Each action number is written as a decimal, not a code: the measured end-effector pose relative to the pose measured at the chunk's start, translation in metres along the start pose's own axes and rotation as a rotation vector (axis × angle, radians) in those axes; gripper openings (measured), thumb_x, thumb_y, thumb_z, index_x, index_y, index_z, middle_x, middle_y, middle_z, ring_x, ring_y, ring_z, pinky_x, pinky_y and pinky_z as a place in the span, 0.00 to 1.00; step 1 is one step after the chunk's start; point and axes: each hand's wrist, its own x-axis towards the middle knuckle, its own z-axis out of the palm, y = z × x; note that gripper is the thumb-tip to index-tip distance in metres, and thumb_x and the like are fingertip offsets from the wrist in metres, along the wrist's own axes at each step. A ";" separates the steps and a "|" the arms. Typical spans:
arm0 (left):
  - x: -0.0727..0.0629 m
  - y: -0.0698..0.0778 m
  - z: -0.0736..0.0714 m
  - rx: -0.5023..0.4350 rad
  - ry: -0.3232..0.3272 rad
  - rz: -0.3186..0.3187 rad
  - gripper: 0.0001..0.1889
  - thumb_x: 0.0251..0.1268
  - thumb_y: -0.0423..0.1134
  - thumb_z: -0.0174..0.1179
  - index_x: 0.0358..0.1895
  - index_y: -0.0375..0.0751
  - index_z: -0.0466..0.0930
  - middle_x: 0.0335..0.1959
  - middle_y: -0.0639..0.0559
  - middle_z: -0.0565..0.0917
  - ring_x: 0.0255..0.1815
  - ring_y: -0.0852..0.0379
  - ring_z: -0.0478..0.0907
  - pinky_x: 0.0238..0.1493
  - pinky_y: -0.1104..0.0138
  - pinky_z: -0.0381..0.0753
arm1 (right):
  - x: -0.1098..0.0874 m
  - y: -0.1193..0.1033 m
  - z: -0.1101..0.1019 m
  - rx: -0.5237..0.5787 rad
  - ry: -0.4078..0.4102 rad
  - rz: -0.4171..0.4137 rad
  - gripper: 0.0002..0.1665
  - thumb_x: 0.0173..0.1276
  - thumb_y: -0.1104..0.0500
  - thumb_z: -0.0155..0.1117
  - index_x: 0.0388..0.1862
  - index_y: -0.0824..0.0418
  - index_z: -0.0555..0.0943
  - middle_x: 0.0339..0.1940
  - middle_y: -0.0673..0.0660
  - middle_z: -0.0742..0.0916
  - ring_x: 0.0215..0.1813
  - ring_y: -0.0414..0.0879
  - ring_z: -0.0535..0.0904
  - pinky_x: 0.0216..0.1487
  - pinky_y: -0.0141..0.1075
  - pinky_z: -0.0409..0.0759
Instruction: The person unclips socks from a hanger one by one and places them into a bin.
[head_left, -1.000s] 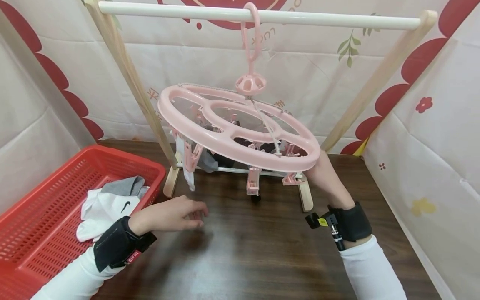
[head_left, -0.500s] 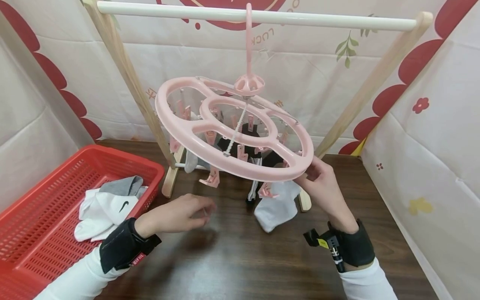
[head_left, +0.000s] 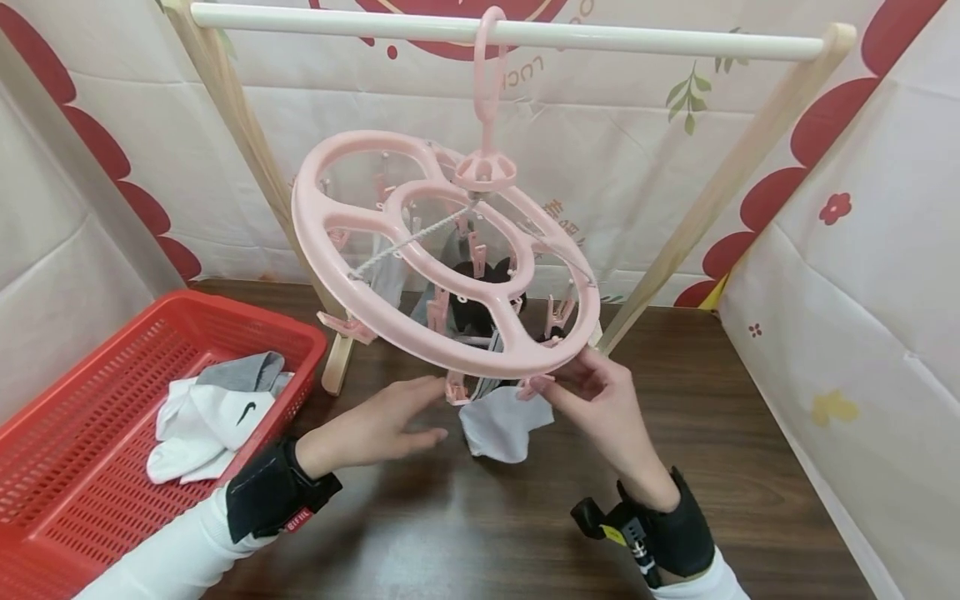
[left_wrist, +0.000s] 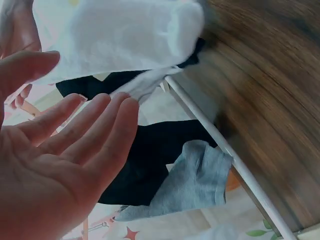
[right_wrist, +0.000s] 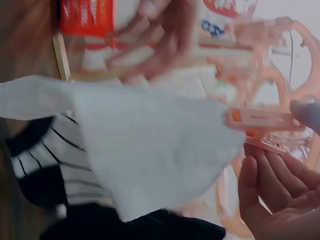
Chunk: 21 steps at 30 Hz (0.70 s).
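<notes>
1. The right hand (head_left: 603,400) pinches a pink peg (right_wrist: 267,120) — thumb on one handle, fingertips on the other, only the peg's width between them. Whether the squeeze parts the peg's mouth cannot be told.
2. The white sock (right_wrist: 160,145) hangs from that peg, its edge at the mouth, its length falling below the grip.
3. The left hand (head_left: 378,425) lies across from the grip, to its left, fingers stretched and apart, palm bare, holding nothing. Its fingertips are near a second peg (head_left: 456,389); contact cannot be told.
4. The hanger (head_left: 480,360) spreads above and left of the grip, tilted down toward it, hooked on a white bar (head_left: 637,40) higher up.
5. Beyond the white sock, below the hanger, hang a striped sock (right_wrist: 80,155), a black sock (left_wrist: 145,160) and a grey sock (left_wrist: 192,182), the last two beside a low rail (left_wrist: 220,137).
6. Well left of the grip, past the left hand, a red basket (head_left: 97,408) holds white and grey socks (head_left: 213,417) — one with a black tick.
7. The brown table (head_left: 450,533) lies under everything.
</notes>
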 end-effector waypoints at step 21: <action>0.001 0.011 0.007 -0.026 0.058 0.022 0.16 0.65 0.35 0.61 0.54 0.37 0.76 0.45 0.51 0.82 0.44 0.63 0.77 0.44 0.66 0.76 | 0.001 0.009 0.065 0.103 -0.003 -0.010 0.18 0.60 0.73 0.66 0.50 0.71 0.78 0.42 0.63 0.86 0.46 0.48 0.83 0.46 0.37 0.79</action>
